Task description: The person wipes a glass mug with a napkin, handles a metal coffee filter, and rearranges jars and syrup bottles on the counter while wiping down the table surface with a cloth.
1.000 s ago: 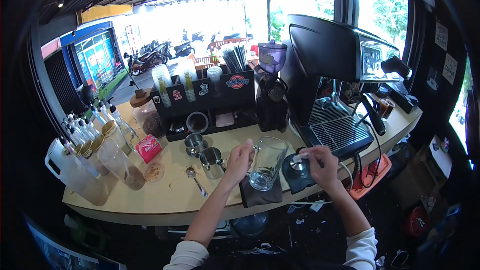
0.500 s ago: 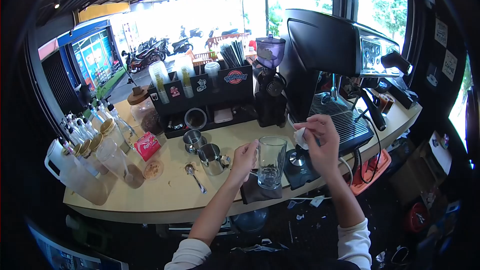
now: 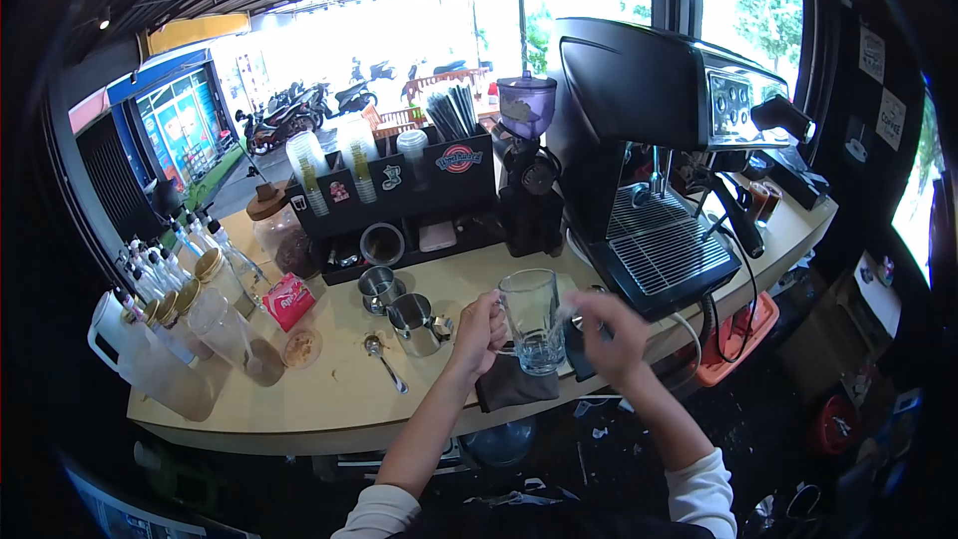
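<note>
My left hand (image 3: 480,336) is closed round the handle of a clear glass mug (image 3: 532,319), which stands upright by a dark folded cloth (image 3: 517,390) at the counter's front edge. Just right of the mug is my right hand (image 3: 611,336), blurred, its fingers pinched on a small white tissue (image 3: 567,310) near the glass. Behind that hand a dark tamping mat (image 3: 577,351) is mostly hidden. Left of my left hand stand two metal pitchers (image 3: 419,326) (image 3: 380,290), and a spoon (image 3: 385,363) lies beside them.
An espresso machine (image 3: 639,90) with a drip tray (image 3: 667,245) stands at the right, beside a grinder (image 3: 527,180). Behind the pitchers is a black cup organizer (image 3: 399,200). A pink packet (image 3: 288,301), a plastic jug (image 3: 150,359) and several bottles and jars occupy the left.
My right hand with the tissue first rose, then came down and left, close to the mug. My left hand keeps its hold on the handle. The whole view has shifted slightly.
</note>
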### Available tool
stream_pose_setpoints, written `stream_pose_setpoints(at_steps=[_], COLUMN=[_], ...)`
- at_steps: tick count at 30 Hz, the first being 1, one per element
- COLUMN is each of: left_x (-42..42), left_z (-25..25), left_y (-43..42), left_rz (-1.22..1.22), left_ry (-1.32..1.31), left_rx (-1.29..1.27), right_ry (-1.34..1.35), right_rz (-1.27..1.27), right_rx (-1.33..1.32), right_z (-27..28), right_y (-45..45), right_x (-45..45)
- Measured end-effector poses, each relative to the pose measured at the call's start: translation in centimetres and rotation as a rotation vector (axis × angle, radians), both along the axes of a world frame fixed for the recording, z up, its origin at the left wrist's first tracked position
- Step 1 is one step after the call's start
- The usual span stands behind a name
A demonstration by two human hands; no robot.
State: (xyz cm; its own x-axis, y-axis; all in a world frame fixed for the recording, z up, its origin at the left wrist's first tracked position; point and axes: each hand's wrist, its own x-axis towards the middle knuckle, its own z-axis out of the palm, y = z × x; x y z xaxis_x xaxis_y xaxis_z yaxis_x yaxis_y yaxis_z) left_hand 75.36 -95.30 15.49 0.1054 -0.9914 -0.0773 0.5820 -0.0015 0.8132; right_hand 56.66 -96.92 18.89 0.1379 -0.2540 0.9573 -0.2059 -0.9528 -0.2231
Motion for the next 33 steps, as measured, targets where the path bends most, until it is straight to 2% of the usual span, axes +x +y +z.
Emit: stream_pose_setpoints(at_steps=[1, 2, 3, 4, 5, 6, 7, 9, 10, 11, 13, 14, 15, 16, 17, 18, 19, 21, 23, 25, 27, 28, 29, 31, 33], left_x=[-0.2, -0.7, -1.3, -1.6, -1.4, -1.0, -0.8, -0.8, -0.7, -0.7, -0.6, -0.3, 0.3, 0.6, 0.5, 0.2, -0.2, -1.0, -1.0, -0.7, 0.0, 0.2, -0.1, -1.3, -2.5], left_z=[-0.1, -0.1, 0.1, 0.2, 0.1, -0.2, -0.3, -0.5, -0.6, -0.6, -0.7, -0.5, -0.4, -0.4, -0.4, -0.4, -0.3, -0.1, -0.2, -1.2, -1.7, -1.8, -1.9, -1.5, -1.2], left_y=[0.2, 0.3, 0.5, 0.5, 0.3, 0.0, -0.1, 0.1, 0.2, 0.3, 0.4, 0.3, 0.3, 0.4, 0.5, 0.4, 0.3, 0.6, 0.7, 1.0, 1.0, 1.0, 1.0, 1.6, 1.4], left_rz=[-0.022, -0.029, -0.007, 0.016, 0.014, 0.066, 0.123, 0.117, 0.104, 0.107, 0.095, 0.097, 0.062, 0.026, 0.026, -0.005, -0.038, -0.043, -0.038, 0.009, -0.002, -0.011, -0.01, 0.08, 0.167], left_ry=[-0.019, -0.02, -0.1, -0.18, -0.182, -0.391, -0.598, -0.573, -0.551, -0.551, -0.38, -0.379, -0.247, -0.116, -0.118, -0.073, -0.027, 0.027, 0.077, -0.007, 0.06, 0.13, 0.13, -0.089, -0.158], left_rx=[-0.021, -0.014, -0.101, -0.192, -0.192, -0.292, -0.39, -0.371, -0.355, -0.353, -0.187, -0.19, -0.123, -0.053, -0.05, -0.026, -0.004, 0.006, 0.011, -0.038, -0.048, -0.055, -0.054, -0.14, -0.161], right_ry=[-0.002, 0.049, 0.098, 0.094, 0.294, 0.499, 0.505, 0.636, 0.639, 0.523, 0.285, 0.125, 0.129, -0.053, -0.229, 0.081, 0.077, 0.24, 0.231, 0.222, 0.1, 0.007, 0.008, -0.411, -0.365], right_rz=[-0.006, 0.012, 0.032, 0.029, 0.171, 0.316, 0.319, 0.428, 0.432, 0.537, 0.736, 0.787, 0.788, 0.539, 0.287, -0.034, -0.041, -0.048, -0.048, -0.045, -0.069, -0.088, -0.087, 0.195, 0.301], right_rx=[0.005, 0.147, 0.288, 0.291, 0.504, 0.714, 0.713, 0.819, 0.819, 0.875, 0.974, 0.955, 0.952, 0.785, 0.612, 0.198, 0.197, -0.194, -0.209, -0.213, 0.036, 0.282, 0.284, 0.72, 0.792], right_z=[1.6, 2.9, 3.9, 4.7, 5.4, 5.9, 6.3, 6.5, 6.4, 6.1, 5.4, 5.1, 5.0, 4.7, 4.3, 3.5, 2.6, 0.7, -0.7, -2.8, -4.3, -4.5, -4.4, -2.6, -2.5], right_y=[-0.2, -0.5, -0.4, 0.0, 0.3, 0.6, 0.8, 0.9, 0.7, 0.4, -0.5, -0.9, -0.6, 0.0, 0.6, 0.6, 0.5, 0.2, 0.1, 0.1, -0.2, -0.2, -0.7, -1.3, -1.3], right_x=[0.2, 0.3, 0.2, 0.0, -0.2, -0.3, -0.5, -1.2, -1.4, -1.6, -2.3, -2.8, -2.2, -1.0, -0.1, 0.2, 1.0, 2.7, 2.3, 1.5, 0.3, -0.3, -0.2, 0.9, 2.0])
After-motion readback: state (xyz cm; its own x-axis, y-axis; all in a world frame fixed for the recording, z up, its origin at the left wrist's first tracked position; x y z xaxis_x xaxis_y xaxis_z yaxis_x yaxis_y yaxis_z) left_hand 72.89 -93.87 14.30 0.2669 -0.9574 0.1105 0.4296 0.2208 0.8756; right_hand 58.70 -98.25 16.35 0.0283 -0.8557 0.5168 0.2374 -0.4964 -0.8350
